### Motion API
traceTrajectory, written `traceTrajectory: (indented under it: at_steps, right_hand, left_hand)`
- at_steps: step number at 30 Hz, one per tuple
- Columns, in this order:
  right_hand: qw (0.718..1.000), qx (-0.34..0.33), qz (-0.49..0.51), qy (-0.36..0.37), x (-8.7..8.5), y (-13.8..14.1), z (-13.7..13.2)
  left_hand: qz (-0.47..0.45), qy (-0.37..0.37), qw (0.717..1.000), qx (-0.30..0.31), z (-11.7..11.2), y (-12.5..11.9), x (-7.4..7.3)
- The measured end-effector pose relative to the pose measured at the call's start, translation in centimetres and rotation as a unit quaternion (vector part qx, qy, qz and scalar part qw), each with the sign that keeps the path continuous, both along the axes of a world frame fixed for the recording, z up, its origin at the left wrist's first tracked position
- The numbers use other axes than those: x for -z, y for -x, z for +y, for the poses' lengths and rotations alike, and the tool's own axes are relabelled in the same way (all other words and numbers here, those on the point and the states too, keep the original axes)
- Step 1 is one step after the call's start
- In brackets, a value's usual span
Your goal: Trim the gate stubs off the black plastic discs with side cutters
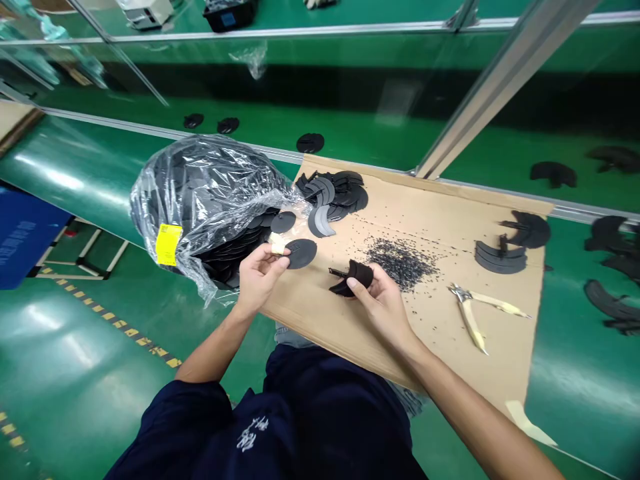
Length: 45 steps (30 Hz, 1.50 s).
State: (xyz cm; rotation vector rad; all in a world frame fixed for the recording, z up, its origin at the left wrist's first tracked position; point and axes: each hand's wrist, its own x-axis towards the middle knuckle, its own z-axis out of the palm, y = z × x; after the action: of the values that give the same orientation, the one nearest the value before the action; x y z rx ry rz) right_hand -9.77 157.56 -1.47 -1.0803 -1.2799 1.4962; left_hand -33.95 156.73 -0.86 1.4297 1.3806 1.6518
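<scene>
My left hand (pixel 260 272) pinches a flat black round disc (pixel 300 253) by its edge, just above the brown cardboard sheet (pixel 430 313), next to the mouth of a clear plastic bag (pixel 200 193) full of black discs. My right hand (pixel 376 300) is closed on a small stack of black crescent-shaped pieces (pixel 353 277) held against the cardboard. A heap of tiny black trimmings (pixel 400 260) lies just right of that hand.
Cutting pliers with pale handles (pixel 473 310) lie on the cardboard to the right. Piles of black pieces sit at the sheet's top (pixel 335 193) and right (pixel 510 243). More black parts are scattered on the green conveyor belt (pixel 600 373). A metal frame bar (pixel 500 73) slants overhead.
</scene>
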Motion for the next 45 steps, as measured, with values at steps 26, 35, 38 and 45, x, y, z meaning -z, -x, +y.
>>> traceTrajectory:
  at_steps: [26,35,38,45]
  right_hand:
    - [0.999,0.031,-0.008,0.032,-1.2,-5.8,-3.6]
    - [0.998,0.034,0.010,0.049,-1.2,-5.5,-3.7]
    - [0.998,0.042,0.014,0.050,-1.2,-5.3,-3.7]
    - [0.996,0.061,0.028,0.066,-1.1,-5.4,-3.8]
  left_hand:
    - [0.208,0.020,0.939,0.273,-0.3,-8.7,-2.0]
    - [0.296,-0.082,0.912,0.272,-0.4,-9.7,-1.8]
    - [0.299,-0.079,0.910,0.274,-0.5,-9.8,-1.4]
    - [0.314,-0.084,0.904,0.276,-0.4,-9.2,-1.8]
